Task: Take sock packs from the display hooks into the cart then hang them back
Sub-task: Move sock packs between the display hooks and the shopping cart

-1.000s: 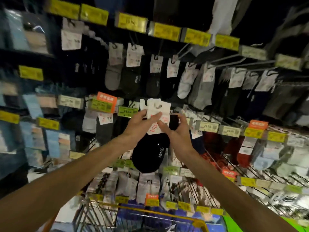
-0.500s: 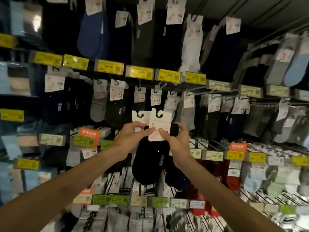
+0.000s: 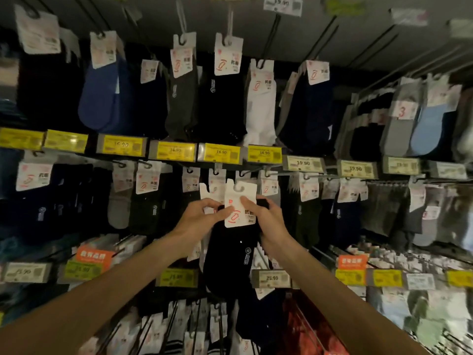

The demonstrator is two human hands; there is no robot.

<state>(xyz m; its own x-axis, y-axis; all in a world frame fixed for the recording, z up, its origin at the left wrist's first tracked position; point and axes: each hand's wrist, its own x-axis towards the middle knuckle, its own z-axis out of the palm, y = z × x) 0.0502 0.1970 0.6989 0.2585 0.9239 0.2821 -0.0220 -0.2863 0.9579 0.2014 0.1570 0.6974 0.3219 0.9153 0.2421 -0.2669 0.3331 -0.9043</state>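
Note:
I hold a black sock pack point(image 3: 230, 257) with a white card header point(image 3: 239, 198) up in front of the display. My left hand point(image 3: 202, 216) pinches the card's left side and a second white card point(image 3: 207, 190) just behind it. My right hand point(image 3: 266, 219) grips the pack's right side, thumb on the card. The card's hook hole sits just below a metal display hook point(image 3: 245, 172) in the middle row. The cart is out of view.
Rows of hanging sock packs fill the wall: dark, blue point(image 3: 102, 98), white point(image 3: 261, 108) and grey pairs above and beside. Yellow price tags point(image 3: 220, 152) line each rail. Long bare hook rods point(image 3: 320, 42) stick out at the top right.
The view has tilted upward, the cart dropping out of sight. Both hands have kept hold of the black pack and raised it toward the middle row of hooks.

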